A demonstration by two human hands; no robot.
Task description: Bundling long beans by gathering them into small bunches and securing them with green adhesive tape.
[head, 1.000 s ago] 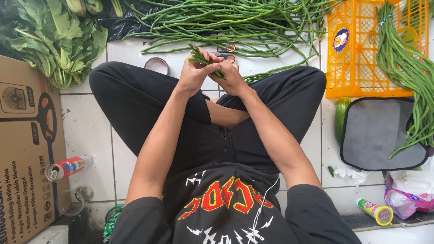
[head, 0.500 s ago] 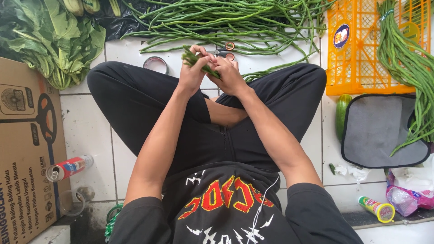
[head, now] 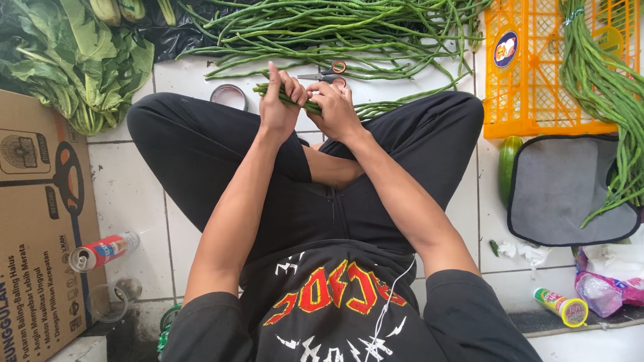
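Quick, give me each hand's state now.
Left hand: closed on the bundle of long beans.
Right hand: closed on the same bundle.

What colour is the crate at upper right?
Orange crate, seen clearly in the head view.

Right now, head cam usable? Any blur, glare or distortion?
Head view: sharp, even daylight, soft shadows only; white floor tiles bright, not blown out; wide-angle bending at edges. Both hands, left hand and right hand, grip the long beans bundle, in focus.
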